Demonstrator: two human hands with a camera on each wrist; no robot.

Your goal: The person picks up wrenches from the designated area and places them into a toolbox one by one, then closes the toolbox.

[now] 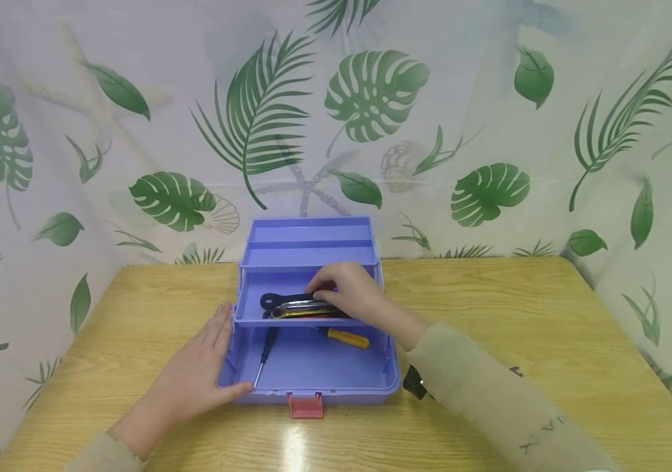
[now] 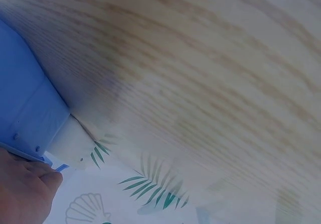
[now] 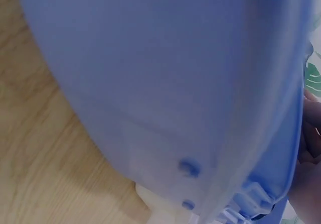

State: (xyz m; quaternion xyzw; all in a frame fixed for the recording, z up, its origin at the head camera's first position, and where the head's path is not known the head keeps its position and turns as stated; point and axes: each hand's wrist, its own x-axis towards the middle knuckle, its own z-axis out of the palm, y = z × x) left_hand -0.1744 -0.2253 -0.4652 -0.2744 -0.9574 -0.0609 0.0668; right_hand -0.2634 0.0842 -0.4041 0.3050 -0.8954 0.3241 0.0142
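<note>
A blue toolbox (image 1: 312,398) stands unfolded on the table, its tiers stepped up toward the back. My left hand (image 1: 194,370) lies along its left side, fingers straight and thumb at the front left corner. Over the middle tray (image 1: 253,283), my right hand (image 1: 352,288) bends its fingers down and pinches a black tool with a ring end (image 1: 269,301). Beside that tool lie a silver wrench (image 1: 300,305) and a yellow-toned tool (image 1: 294,313). In the lower compartment are a black-handled screwdriver (image 1: 267,347) and a yellow handle (image 1: 347,338).
A red latch (image 1: 306,406) hangs at the toolbox's front. Right of the box, a black object (image 1: 414,383) lies partly hidden by my right sleeve (image 1: 489,387). The wooden table (image 1: 489,288) meets a leaf-patterned backdrop (image 1: 371,177) behind and on both sides.
</note>
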